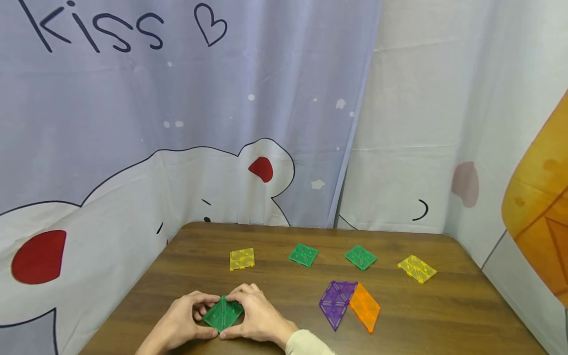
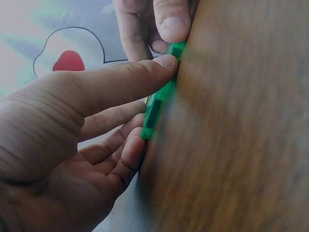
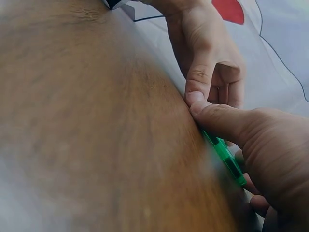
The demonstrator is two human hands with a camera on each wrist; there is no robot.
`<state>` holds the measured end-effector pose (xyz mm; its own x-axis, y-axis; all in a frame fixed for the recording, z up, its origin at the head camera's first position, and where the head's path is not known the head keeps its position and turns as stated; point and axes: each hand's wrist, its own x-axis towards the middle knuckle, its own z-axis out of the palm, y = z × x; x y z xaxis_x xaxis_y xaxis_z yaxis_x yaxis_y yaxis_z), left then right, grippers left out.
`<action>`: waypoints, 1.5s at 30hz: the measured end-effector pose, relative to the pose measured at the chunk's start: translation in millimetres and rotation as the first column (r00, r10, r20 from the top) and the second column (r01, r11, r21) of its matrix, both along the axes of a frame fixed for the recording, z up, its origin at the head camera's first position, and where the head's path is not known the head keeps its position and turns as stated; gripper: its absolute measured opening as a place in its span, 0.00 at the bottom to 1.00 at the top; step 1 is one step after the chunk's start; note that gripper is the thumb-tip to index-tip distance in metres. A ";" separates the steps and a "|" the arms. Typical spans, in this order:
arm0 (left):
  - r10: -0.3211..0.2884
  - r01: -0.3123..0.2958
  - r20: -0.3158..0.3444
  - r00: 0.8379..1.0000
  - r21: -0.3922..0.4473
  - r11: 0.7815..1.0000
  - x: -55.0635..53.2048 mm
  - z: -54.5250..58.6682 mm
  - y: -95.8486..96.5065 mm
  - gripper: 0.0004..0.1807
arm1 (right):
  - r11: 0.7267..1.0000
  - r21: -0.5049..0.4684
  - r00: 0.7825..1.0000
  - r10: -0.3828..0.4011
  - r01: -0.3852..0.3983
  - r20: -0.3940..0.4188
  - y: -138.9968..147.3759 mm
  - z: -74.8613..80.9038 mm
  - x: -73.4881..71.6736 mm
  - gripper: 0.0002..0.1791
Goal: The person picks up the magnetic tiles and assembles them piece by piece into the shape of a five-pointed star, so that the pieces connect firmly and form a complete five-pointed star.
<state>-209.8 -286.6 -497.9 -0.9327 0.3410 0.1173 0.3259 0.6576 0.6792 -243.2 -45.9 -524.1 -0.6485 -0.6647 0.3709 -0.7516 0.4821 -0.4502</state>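
A green see-through magnetic tile piece, diamond-shaped from above, lies flat at the near left of the wooden table. My left hand grips its left side, thumb at the near corner and fingers at the far side. From the right, my right hand holds it the same way. Both thumbs meet at the near corner. In the left wrist view the green piece shows edge-on, dark strips inside its rim. The right wrist view shows its edge low over the tabletop, partly covered by the right thumb.
Along the back of the wooden table lie a yellow tile piece, two green ones and another yellow one. Right of the hands, a purple piece touches an orange diamond. A printed curtain hangs behind.
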 end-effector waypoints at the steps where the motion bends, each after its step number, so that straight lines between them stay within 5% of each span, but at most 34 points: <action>1: -0.002 0.002 -0.004 1.000 0.004 1.000 -0.1 0.0 0.2 0.39 | 1.000 0.000 1.000 -0.001 0.001 -0.004 0.0 -0.3 -0.6 0.41; 16: -0.034 0.033 0.024 0.999 0.019 0.999 -1.5 -1.0 4.4 0.40 | 1.000 -0.002 1.000 -0.001 0.001 0.026 7.0 -0.8 1.2 0.44; 28: 0.048 -0.058 -0.127 0.991 -0.073 0.996 -3.7 17.2 18.6 0.42 | 0.998 -0.048 0.986 -0.033 0.042 0.166 33.5 12.8 -3.8 0.54; 45: -0.116 0.097 -0.191 0.975 -0.103 0.990 -38.0 51.8 87.4 0.39 | 0.953 -0.206 0.960 -0.179 0.224 0.216 125.7 43.0 -19.0 0.51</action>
